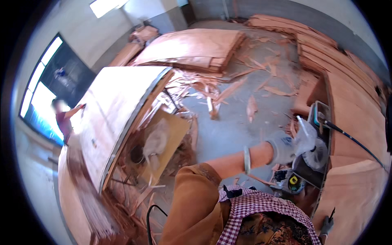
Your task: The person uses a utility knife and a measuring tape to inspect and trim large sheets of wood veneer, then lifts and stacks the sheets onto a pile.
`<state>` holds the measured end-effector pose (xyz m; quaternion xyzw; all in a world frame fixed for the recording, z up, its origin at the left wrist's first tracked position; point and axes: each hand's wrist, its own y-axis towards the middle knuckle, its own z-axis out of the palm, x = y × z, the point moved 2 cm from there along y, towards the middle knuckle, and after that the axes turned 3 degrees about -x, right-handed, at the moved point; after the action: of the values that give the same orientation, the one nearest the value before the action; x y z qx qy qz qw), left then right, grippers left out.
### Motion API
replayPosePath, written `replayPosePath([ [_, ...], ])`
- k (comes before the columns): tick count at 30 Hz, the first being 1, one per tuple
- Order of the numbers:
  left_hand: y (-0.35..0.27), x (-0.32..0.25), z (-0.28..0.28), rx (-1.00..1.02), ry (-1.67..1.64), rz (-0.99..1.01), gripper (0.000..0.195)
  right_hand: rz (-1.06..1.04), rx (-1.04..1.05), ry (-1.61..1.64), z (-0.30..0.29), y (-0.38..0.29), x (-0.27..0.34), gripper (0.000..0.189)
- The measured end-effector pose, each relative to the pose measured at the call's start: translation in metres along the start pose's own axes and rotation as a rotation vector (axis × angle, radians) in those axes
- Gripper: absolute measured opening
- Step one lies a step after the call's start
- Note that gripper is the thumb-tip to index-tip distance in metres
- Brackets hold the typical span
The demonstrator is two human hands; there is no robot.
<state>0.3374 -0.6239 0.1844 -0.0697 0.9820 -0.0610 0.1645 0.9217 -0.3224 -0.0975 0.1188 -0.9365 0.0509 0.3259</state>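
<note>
My left hand (pixel 281 149), in a pale work glove with blue print, reaches across to the right at the end of a bare forearm with a light bangle. Its fingers meet a clear plastic bag (pixel 305 136); blur and the bag hide whether they grip it. Just beyond lies a roll wrapped in clear plastic (pixel 315 155). At the lower right, my right hand (pixel 327 226) in a grey glove holds a thin dark tool (pixel 332 214), too small to name, over a stack of wood veneer sheets (pixel 346 196).
A teal-edged container (pixel 320 113) and a black hose (pixel 355 138) lie by the stack. Below is a tub (pixel 296 183) with a yellow tape measure (pixel 293 179). Veneer scraps (pixel 211 92) litter the floor. At left, a person (pixel 64 121) stands at a large white-topped table (pixel 119 104).
</note>
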Motion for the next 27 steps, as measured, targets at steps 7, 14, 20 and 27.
replayPosePath([
  [7, 0.165, 0.132, 0.043, -0.030, -0.297, 0.054, 0.032, 0.340, 0.084, 0.761, 0.082, 0.018, 0.236, 0.011],
  [14, 0.339, 0.138, 0.104, -0.217, -0.191, 0.215, 0.045, 0.204, 0.279, 0.822, 0.131, 0.084, 0.356, 0.024],
  [20, 0.412, 0.116, 0.139, -0.015, -0.642, 0.450, 0.045, 0.385, 0.204, 1.148, 0.176, 0.154, 0.429, 0.029],
  [27, 0.400, 0.060, 0.126, 0.693, -1.009, 0.426, 0.030, 0.387, -0.350, 1.323, 0.188, 0.202, 0.428, 0.045],
])
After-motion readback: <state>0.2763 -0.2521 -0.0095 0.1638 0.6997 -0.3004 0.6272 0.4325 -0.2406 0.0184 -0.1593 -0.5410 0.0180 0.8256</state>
